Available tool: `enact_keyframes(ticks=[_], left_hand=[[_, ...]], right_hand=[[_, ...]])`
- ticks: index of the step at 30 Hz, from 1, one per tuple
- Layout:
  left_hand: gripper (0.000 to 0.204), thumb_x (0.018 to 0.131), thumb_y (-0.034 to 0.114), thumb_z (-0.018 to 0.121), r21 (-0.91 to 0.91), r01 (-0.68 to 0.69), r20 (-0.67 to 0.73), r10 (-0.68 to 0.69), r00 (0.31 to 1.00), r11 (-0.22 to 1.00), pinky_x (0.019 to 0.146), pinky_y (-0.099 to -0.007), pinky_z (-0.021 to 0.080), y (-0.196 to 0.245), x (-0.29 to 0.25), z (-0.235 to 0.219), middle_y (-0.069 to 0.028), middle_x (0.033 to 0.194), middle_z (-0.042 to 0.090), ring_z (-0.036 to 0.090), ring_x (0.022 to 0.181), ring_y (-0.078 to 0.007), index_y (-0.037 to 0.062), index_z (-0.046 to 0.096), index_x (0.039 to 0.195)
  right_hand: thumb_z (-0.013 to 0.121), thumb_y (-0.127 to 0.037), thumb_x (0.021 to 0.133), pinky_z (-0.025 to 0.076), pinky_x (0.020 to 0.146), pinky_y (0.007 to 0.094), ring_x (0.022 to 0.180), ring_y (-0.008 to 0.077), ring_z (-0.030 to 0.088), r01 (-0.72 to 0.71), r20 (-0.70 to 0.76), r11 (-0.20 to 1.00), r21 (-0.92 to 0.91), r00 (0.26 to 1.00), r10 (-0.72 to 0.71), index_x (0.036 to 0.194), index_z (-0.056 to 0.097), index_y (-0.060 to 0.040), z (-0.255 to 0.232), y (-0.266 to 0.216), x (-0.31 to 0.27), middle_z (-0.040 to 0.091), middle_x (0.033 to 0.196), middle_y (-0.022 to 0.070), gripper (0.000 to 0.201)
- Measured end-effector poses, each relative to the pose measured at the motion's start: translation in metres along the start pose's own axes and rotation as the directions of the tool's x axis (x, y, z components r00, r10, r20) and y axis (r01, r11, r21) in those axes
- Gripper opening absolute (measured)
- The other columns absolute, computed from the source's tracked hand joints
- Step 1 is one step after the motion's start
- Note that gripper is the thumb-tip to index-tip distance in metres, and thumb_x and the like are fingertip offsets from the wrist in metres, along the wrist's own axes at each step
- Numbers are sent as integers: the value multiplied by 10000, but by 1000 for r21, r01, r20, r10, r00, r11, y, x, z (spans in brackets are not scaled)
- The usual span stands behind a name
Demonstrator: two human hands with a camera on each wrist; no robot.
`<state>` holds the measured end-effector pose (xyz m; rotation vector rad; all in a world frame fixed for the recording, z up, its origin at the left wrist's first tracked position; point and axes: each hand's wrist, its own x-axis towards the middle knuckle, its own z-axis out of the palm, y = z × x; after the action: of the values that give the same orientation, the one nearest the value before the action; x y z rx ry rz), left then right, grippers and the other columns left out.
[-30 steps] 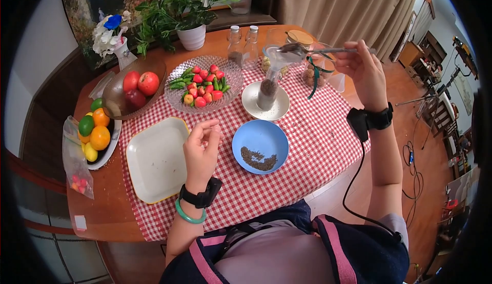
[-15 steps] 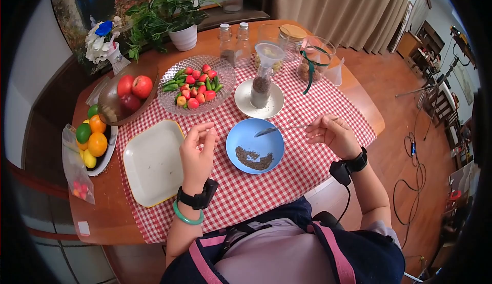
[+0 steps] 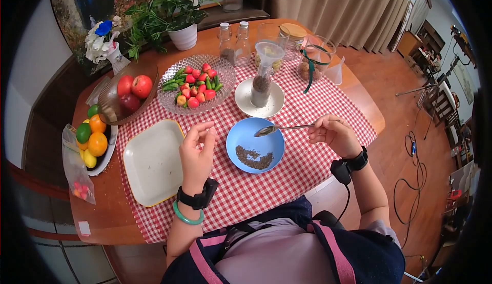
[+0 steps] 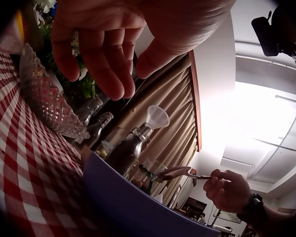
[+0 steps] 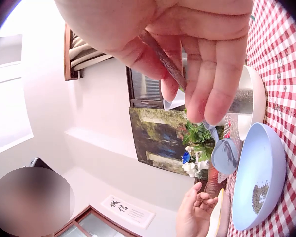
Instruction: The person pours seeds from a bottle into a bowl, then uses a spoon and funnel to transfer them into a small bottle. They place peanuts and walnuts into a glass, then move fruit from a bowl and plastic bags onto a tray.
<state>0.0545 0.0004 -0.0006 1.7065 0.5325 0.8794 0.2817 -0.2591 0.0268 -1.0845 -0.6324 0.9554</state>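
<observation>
My right hand [image 3: 335,134] pinches the handle of a metal spoon [image 3: 266,130]. The spoon's bowl hangs over the far part of a blue bowl [image 3: 237,136], where dark dried flakes [image 3: 262,163] lie in a curved patch. Behind it, a glass bottle [image 3: 260,90] partly filled with dark bits stands upright on a speckled white plate [image 3: 243,100]. A clear funnel [image 3: 269,52] sits in its mouth. My left hand [image 3: 197,148] holds nothing; its fingers are loosely bent, between the blue bowl and a white rectangular tray [image 3: 154,166]. The left wrist view shows those relaxed fingers [image 4: 113,84] close up.
A cut-glass bowl of strawberries and green peppers [image 3: 197,86] stands beyond the tray. Two stoppered bottles [image 3: 242,45] and a ribboned jar [image 3: 315,61] stand at the back. Oranges [image 3: 97,144] and a brown bowl of red fruit [image 3: 115,112] are at left.
My right hand has come down from above the funnel, bringing the spoon over the blue bowl. In the last half second, the spoon has turned slightly. The left hand stays in nearly the same place.
</observation>
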Motion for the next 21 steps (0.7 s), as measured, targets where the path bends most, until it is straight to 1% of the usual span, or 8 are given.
enact_keyframes(ticks=[3, 6, 9, 12, 15, 18, 21], left_hand=[[197, 926, 112, 559, 7, -8, -1, 8, 1000, 1000, 706, -242, 505, 0, 0, 0, -68, 828, 645, 620, 762, -113, -28, 596, 1059], [197, 925, 111, 559, 11, -12, 0, 12, 1000, 1000, 707, -243, 505, -1, 0, 0, -70, 827, 647, 623, 763, -115, -29, 595, 1059], [198, 926, 112, 559, 19, -17, 6, 17, 1000, 1000, 708, -242, 504, -1, -1, 0, -72, 826, 649, 625, 765, -114, -30, 594, 1059], [201, 926, 117, 561, 30, -25, 9, 25, 1000, 999, 708, -241, 503, -2, 0, 0, -73, 826, 651, 626, 766, -115, -30, 593, 1060], [206, 926, 123, 564, 26, -19, 8, 19, 1000, 999, 707, -240, 503, -2, 0, 0, -73, 828, 652, 627, 767, -115, -30, 592, 1062], [212, 926, 128, 566, 19, -12, 13, 11, 1000, 1000, 708, -240, 502, -2, 0, 1, -73, 831, 652, 627, 770, -116, -31, 592, 1064], [216, 927, 133, 567, 21, -5, 16, 5, 1000, 1000, 709, -240, 502, -3, -1, 0, -73, 833, 652, 628, 772, -116, -31, 591, 1065]], right_hand=[[397, -137, 966, 549, 816, 386, 862, 253, 661, 12, -36, 997, -72, 999, -14, 952, 569, 39, 4, 0, -1, 641, 958, 202, 246], [400, -163, 975, 544, 819, 384, 873, 252, 660, -8, -30, 999, -45, 1000, 7, 967, 577, 46, 1, 4, -2, 643, 961, 198, 274], [401, -196, 986, 539, 825, 379, 876, 250, 660, -4, -39, 998, -55, 999, 2, 996, 584, 55, 0, 7, -4, 645, 968, 196, 311], [398, -221, 994, 539, 826, 376, 875, 250, 661, -19, -8, 996, -84, 1000, 19, 1020, 585, 62, 0, 7, -6, 646, 974, 194, 340], [398, -218, 993, 538, 828, 375, 877, 249, 661, -11, -27, 999, -34, 1000, 10, 1036, 583, 65, -4, 9, -6, 647, 983, 194, 341], [401, -193, 995, 540, 843, 357, 897, 249, 668, -13, 5, 1000, -8, 1000, 13, 1075, 592, 71, -4, 8, -7, 655, 1010, 194, 336], [400, -179, 988, 538, 849, 364, 910, 250, 664, 49, 4, 999, -15, 999, -49, 1102, 581, 72, -8, 7, -6, 653, 1022, 193, 330]])
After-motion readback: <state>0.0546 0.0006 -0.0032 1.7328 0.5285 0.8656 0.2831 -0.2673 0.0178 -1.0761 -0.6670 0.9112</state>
